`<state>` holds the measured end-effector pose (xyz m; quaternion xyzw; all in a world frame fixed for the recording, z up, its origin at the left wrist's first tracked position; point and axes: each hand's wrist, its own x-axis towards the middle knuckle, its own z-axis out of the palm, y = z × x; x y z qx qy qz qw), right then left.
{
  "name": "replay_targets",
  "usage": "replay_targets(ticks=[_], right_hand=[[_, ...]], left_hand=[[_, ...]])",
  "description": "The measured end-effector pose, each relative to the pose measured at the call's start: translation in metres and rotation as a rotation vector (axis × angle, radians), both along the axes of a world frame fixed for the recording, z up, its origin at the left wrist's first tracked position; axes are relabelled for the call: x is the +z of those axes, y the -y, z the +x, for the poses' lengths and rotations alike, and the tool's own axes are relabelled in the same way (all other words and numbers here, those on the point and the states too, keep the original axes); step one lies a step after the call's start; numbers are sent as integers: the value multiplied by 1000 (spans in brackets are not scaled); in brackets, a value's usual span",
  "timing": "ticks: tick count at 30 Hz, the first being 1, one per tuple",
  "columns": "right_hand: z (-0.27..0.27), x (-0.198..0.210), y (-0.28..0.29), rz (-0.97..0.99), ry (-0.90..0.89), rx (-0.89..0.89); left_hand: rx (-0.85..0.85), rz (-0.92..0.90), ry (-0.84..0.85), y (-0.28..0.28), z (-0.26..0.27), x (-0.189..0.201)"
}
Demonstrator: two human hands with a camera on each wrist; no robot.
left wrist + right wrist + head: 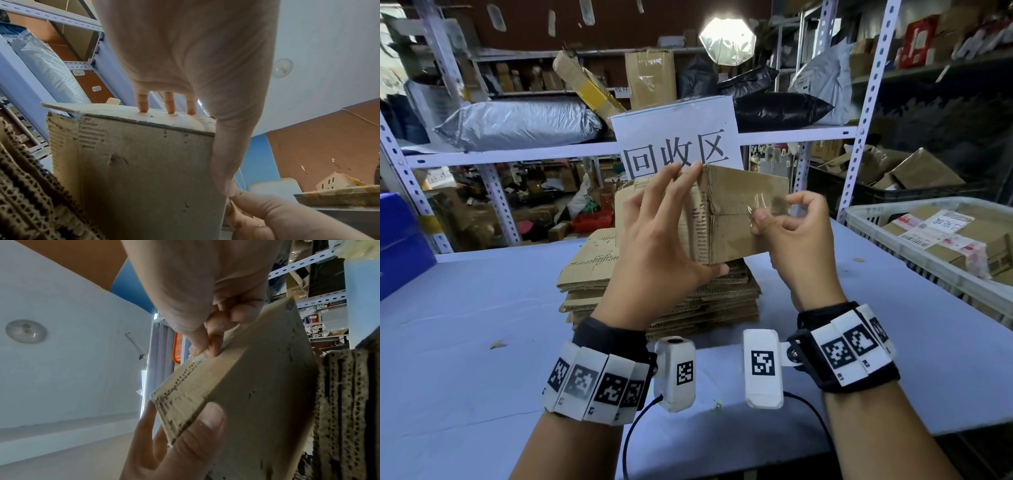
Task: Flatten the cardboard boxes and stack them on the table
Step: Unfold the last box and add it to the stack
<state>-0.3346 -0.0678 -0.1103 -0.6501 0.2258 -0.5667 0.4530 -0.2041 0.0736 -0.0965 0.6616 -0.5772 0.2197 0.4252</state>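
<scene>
At nine o'clock in the head view a blue box [400,240] sits at the table's edge. Your left hand [654,236] grips the small cardboard box [736,219] held up above the table [482,308]: fingers straight along its top edge, thumb under its lower corner. At six o'clock from that box lies the stack of flattened cardboard [661,294] on the table. At twelve o'clock behind the box stands a white paper sign [674,140] with large characters. Your right hand [798,233] pinches a strip of clear tape [767,202] on the box's front face, thumb and forefinger together, other fingers curled. At three o'clock a white plastic crate [928,240] holds taped parcels.
</scene>
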Motion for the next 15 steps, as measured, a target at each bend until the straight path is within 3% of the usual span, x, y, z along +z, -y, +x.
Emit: replay_targets(ticks=[10, 15], right_hand=[[-1, -3, 2, -150, -167, -189], [-3, -2, 2, -161, -238, -177]], left_hand=[[3, 4, -7, 1, 0, 1], [10, -4, 8, 2, 1, 2]])
